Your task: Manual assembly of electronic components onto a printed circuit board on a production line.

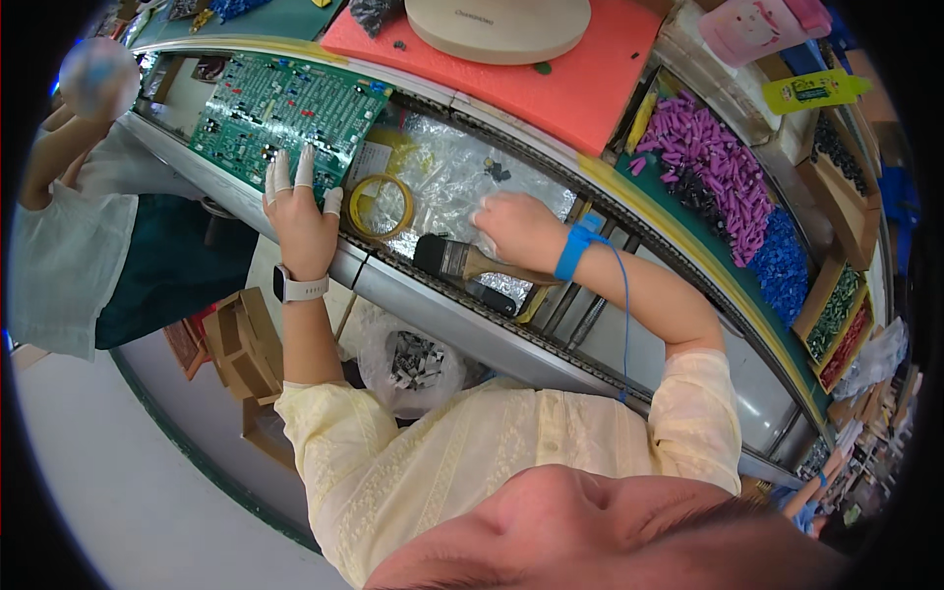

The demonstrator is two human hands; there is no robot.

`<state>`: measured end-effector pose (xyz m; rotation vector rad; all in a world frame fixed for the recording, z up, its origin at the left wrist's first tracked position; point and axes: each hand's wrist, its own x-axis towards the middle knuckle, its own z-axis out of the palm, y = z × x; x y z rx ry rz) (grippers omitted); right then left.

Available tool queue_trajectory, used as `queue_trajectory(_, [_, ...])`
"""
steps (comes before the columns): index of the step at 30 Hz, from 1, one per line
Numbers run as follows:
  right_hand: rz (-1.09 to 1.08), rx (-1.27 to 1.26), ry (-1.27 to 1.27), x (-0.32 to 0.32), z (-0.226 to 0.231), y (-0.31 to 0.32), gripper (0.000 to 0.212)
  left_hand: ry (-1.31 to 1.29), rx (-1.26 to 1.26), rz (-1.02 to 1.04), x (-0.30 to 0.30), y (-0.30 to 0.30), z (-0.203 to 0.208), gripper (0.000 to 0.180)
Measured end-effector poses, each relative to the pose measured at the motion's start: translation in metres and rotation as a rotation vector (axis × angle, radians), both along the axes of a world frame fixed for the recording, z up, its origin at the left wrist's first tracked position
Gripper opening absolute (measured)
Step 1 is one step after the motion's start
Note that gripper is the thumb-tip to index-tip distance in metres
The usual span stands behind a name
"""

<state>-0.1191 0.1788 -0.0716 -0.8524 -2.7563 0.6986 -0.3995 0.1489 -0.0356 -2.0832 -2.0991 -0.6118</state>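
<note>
My left hand (303, 224) lies with its fingers stretched out over the near edge of a large green circuit board (265, 108) crowded with small parts. White finger cots cover several of its fingertips. My right hand (526, 232) is curled closed above clear plastic film (442, 152); whatever its fingers may hold is hidden. A few small black parts (498, 171) lie on the film just beyond it. Between my hands are a roll of yellowish tape (381, 206) and a wide black-bristled brush (442, 258), its wooden handle running under my right wrist.
A blue wrist strap (580, 248) trails a cord from my right arm. Piles of purple parts (713, 172) and blue parts (782, 261) lie at the right. A round cream stand (497, 25) sits on a red mat (610, 79). Another person (79, 216) is at the left.
</note>
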Motion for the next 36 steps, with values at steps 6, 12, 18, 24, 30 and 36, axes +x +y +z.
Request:
queue_trajectory(6, [0.119,0.094,0.167,-0.036,-0.030,0.004,0.007,-0.077,-0.031,-0.024,0.001,0.003,0.000,0.059])
queue_trajectory(12, [0.180,0.172,0.095,-0.044,-0.031,0.001,0.005,-0.250,0.070,-0.055,-0.041,0.013,0.005,0.050])
queue_trajectory(18, [0.087,0.090,0.080,-0.044,-0.028,-0.002,0.007,0.088,-0.058,0.385,-0.097,0.040,-0.001,0.043])
queue_trajectory(24, [-0.026,-0.029,0.123,-0.029,-0.014,-0.006,0.014,0.022,-0.097,0.485,-0.120,0.061,-0.003,0.044])
queue_trajectory(30, [-0.117,-0.174,0.314,-0.002,0.028,-0.033,0.017,0.005,-0.157,0.465,-0.134,0.084,-0.005,0.045])
queue_trajectory(36, [-0.188,-0.356,0.351,0.077,0.065,-0.099,0.018,0.063,-0.307,0.498,-0.138,0.095,-0.006,0.046])
